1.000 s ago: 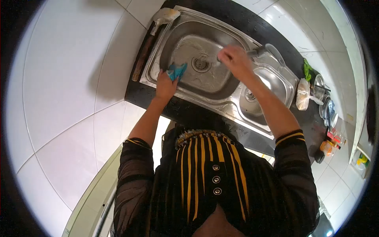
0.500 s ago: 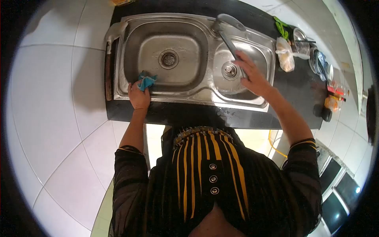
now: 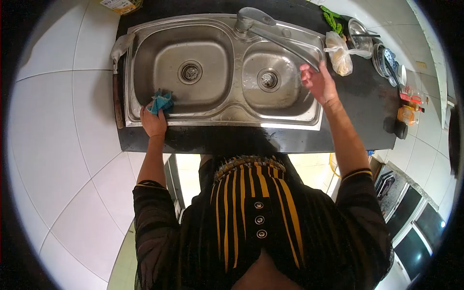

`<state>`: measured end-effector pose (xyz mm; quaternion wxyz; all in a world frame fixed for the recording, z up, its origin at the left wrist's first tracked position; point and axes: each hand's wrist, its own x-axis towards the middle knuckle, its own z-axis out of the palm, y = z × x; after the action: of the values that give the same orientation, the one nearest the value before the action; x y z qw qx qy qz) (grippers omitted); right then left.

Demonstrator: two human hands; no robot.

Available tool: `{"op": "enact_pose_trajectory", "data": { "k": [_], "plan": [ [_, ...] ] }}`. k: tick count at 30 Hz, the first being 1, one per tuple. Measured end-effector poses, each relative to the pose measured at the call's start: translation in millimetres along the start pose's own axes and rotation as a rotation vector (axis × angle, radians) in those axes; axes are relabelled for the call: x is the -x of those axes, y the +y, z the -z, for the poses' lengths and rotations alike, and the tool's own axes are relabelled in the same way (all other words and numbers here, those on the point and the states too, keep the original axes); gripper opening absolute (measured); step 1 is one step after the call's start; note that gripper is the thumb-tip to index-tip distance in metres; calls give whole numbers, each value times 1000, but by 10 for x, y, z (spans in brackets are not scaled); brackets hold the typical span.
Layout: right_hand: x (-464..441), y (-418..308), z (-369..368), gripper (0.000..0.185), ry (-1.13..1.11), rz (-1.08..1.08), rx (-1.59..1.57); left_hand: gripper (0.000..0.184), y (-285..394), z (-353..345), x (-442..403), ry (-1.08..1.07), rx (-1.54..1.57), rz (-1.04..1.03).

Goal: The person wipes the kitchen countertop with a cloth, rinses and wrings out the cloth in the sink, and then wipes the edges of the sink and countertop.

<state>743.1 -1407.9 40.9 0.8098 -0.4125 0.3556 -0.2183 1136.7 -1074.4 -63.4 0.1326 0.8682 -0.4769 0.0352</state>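
At the front left corner of the large steel basin (image 3: 193,46), my left hand (image 3: 153,123) is closed on a crumpled blue cloth (image 3: 161,102). My right hand (image 3: 323,88) is raised over the right edge of the small basin (image 3: 261,102), palm up, with fingers loosely curled and apart. Its thumb is beside the tip of the faucet spout (image 3: 285,44), seemingly touching it. The spout reaches from the faucet base (image 3: 244,21) across the small basin. A thin streak below my right fingers looks like water.
On the black counter (image 3: 355,111) to the right are a tied plastic bag (image 3: 340,58), green vegetables (image 3: 331,19), a glass bowl (image 3: 358,35) and stacked dishes (image 3: 385,63). A long-handled tool (image 3: 117,92) lies along the sink's left edge. White tiled wall (image 3: 92,121) stands at left.
The faucet spout has swung to the right along with my right hand, which has loosened from around it. My left hand stays at the basin corner with the cloth. The whole view has shifted slightly.
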Motion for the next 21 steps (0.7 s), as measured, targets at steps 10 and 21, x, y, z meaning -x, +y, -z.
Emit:
{"op": "enact_pose_trajectory", "data": {
  "k": [10,21],
  "plan": [
    [-204,147,110,40,-15,-80,-537,25,12,36,-3,-39,42,28],
    [70,-135,-347,43,203,431,1075,31,-35,26,-33,-51,119,77]
  ]
}}
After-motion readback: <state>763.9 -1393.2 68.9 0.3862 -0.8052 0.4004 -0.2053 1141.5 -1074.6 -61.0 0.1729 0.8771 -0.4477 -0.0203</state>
